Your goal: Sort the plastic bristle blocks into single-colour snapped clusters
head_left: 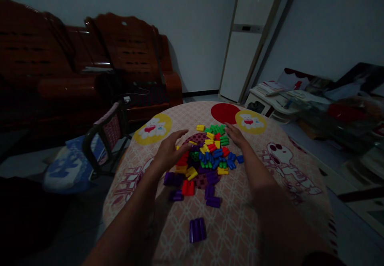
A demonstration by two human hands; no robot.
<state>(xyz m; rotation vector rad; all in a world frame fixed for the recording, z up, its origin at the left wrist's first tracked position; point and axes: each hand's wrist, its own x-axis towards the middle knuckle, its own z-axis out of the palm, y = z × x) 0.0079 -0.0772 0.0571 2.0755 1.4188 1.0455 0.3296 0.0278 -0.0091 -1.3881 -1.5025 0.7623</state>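
Observation:
Plastic toy blocks in several colours lie in a loose pile on the round table. Reaching in from the left, my left hand point(170, 151) is open, fingers apart, over the pile's left edge near some red blocks point(182, 160). At the far right edge, my right hand point(235, 135) has its fingers stretched out beside green blocks point(217, 129); whether they touch is unclear. Between the hands lie blue blocks point(206, 157) and yellow blocks point(209, 142). Nearer me are a red block point(188, 187) and, apart from the rest, a purple block point(197, 230).
A patterned tablecloth point(237, 222) covers the table. Behind stand a wooden sofa point(129, 50) and a tall white cabinet-like unit point(244, 46). A chair point(103, 138) is close on the left. Cluttered low furniture point(273, 98) lines the right side.

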